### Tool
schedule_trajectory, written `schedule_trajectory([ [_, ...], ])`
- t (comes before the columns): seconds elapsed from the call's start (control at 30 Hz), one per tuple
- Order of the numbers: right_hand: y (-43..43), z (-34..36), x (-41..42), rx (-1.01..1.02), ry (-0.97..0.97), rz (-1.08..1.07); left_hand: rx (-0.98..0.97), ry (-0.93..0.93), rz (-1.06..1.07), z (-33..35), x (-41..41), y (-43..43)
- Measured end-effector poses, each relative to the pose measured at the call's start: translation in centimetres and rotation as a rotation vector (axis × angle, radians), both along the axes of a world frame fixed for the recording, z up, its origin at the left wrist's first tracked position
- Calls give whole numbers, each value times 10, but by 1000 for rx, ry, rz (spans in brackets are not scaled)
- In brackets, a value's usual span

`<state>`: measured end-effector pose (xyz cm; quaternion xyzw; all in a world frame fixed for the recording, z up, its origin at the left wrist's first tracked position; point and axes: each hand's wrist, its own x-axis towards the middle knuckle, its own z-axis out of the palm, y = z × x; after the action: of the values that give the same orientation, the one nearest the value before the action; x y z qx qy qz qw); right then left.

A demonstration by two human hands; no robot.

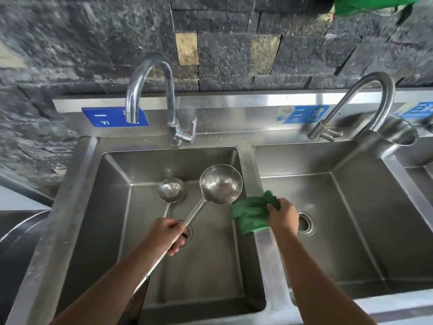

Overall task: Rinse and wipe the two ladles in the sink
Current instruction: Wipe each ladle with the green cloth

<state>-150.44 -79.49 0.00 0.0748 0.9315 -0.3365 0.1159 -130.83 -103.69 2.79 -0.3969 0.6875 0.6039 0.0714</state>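
Left hand (165,234) grip curls round the large ladle (220,184) handle, bowl ahead beside cloth (250,214) bunched in the right hand (283,216).

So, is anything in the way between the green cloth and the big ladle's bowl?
Nothing visible. The right hand grips the green cloth right beside the big ladle, which the left hand holds; the small ladle lies off to the left.

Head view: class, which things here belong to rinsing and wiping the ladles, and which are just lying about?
Job: large ladle in left hand; small ladle in left basin; green cloth in right hand; left tap.
Lying about: right tap; right basin; blue labels; steel container.
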Motion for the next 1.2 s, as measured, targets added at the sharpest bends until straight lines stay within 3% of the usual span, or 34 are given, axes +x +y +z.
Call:
schedule_trajectory([
  [0.2,-39,65,28,-708,3,-143,9,34,-46,17,22,-21],
  [0.37,-101,129,71,-1078,180,-49,36,60,-89,39,44,-36],
  [0.47,-137,126,94,-887,277,184,24,113,-90,52,52,-42],
  [0.57,-161,97,100,-455,256,560,-21,157,-151,64,63,-49],
  [0.67,-176,71,100,60,389,900,-83,115,-187,72,77,-55],
  [0.8,-189,66,100,404,578,905,-270,47,-170,75,85,-56],
  [0.87,-197,69,99,453,597,792,-388,49,-172,74,82,-59],
  [0.93,-206,71,99,417,483,704,-447,48,-167,74,79,-62],
  [1.1,-230,66,109,-39,118,446,-427,27,-223,70,76,-67],
  [1.2,-234,69,110,-62,128,484,-412,20,-234,68,77,-69],
])
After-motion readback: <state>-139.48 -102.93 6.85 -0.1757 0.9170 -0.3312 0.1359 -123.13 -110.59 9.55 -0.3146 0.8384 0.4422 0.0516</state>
